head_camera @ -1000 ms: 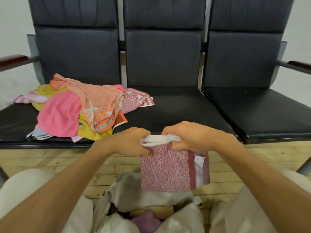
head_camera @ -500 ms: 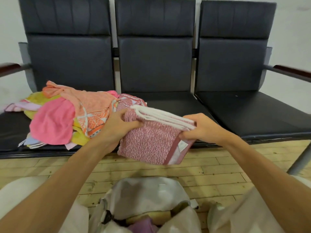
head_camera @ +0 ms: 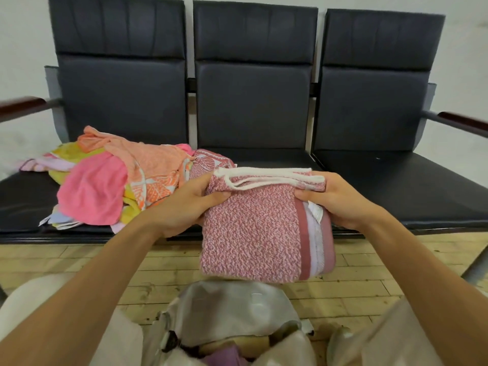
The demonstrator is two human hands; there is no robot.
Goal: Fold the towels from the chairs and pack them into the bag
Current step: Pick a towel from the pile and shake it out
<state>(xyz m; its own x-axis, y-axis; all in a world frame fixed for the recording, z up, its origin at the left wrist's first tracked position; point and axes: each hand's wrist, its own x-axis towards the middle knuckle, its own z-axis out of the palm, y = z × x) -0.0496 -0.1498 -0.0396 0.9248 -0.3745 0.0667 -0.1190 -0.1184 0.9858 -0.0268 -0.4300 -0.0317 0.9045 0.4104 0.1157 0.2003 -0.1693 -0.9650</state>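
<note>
A folded pink-and-white speckled towel [head_camera: 253, 233] with white edging hangs in front of the middle chair, above the bag. My left hand [head_camera: 184, 204] grips its upper left corner and my right hand [head_camera: 335, 199] grips its upper right corner. The pale grey bag [head_camera: 232, 313] stands open on the floor between my knees, with purple and yellowish cloth inside. A heap of unfolded towels [head_camera: 126, 180], orange, pink and yellow, lies on the left chair seat and spills towards the middle seat.
Three joined black chairs [head_camera: 253, 101] stand against a white wall, with wooden armrests at both ends. The right seat [head_camera: 396, 186] is bare. Wooden floor boards [head_camera: 369, 283] run under the chairs. My knees flank the bag.
The towel was tilted flat half a second ago; now it hangs upright again, held by its top corners, slightly lower and to the right. The view has shifted a little.
</note>
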